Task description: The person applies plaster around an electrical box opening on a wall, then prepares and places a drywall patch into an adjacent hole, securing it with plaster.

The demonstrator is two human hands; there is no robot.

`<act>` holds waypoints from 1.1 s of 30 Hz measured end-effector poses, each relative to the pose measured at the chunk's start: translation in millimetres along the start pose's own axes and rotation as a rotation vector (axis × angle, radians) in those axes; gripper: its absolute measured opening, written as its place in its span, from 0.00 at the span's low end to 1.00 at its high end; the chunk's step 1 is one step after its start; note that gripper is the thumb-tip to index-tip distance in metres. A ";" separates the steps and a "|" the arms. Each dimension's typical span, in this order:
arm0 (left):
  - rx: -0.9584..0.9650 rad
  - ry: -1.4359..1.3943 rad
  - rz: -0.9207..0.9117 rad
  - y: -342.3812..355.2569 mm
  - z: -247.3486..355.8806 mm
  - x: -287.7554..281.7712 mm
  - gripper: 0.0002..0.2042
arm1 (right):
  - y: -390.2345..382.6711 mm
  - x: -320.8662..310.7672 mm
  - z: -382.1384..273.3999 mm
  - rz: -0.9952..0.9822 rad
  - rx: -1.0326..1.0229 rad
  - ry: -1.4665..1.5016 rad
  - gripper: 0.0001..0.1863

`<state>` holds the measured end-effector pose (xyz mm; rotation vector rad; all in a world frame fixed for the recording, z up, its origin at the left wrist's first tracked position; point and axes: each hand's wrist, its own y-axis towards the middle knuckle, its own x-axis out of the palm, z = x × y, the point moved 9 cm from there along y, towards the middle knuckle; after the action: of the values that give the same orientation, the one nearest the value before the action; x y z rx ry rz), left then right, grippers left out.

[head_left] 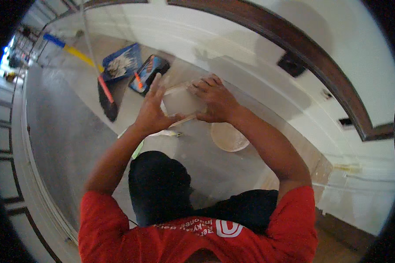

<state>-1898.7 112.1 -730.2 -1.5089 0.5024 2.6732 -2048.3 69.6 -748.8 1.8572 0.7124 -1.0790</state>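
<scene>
A pale, square-edged flat piece (183, 101) with a lighter rim sits between my two hands; whether it is a tile or a shallow tub I cannot make out. My left hand (156, 110) grips its left side, with the thumb along the near edge and the fingers pointing up. On the opposite side, my right hand (216, 100) curls its fingers over the far right corner, its thumb at the near edge. Just below my right hand, a round beige tub (229, 136) stands on the floor with pale stuff inside.
Ahead to the left lie a blue dustpan (123, 63) holding pale debris, a black package (150, 72) with an orange item on it, and a dark-bristled broom (107, 103). A yellow-and-blue handle (70, 49) reaches left. The white wall (250, 83) with dark wooden trim (289, 37) borders the right.
</scene>
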 end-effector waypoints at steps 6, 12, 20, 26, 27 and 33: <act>-0.605 -0.380 0.129 -76.9 -180.4 54.4 0.48 | 51.5 149.3 -7.8 -0.351 -0.007 -0.096 0.43; -0.647 -0.020 0.148 -127.5 -250.4 77.4 0.42 | 65.8 255.9 -13.2 -0.598 0.054 -0.082 0.44; -0.521 0.049 -0.079 -105.0 -260.9 128.9 0.40 | 66.3 311.1 16.3 -0.663 0.059 -0.176 0.43; -0.545 0.073 -0.057 -112.1 -261.4 157.3 0.39 | 59.0 324.4 17.6 -0.645 0.098 -0.143 0.42; -0.543 0.075 -0.039 -111.4 -260.7 158.7 0.39 | 60.0 323.5 18.2 -0.631 0.085 -0.154 0.42; -0.599 0.070 -0.035 -114.5 -258.9 168.2 0.43 | 53.5 321.9 22.1 -0.587 0.136 -0.095 0.42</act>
<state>-1752.2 123.0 -1024.8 -1.7022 -0.3646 2.8969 -1865.1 42.8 -1018.4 1.7328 1.1948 -1.6062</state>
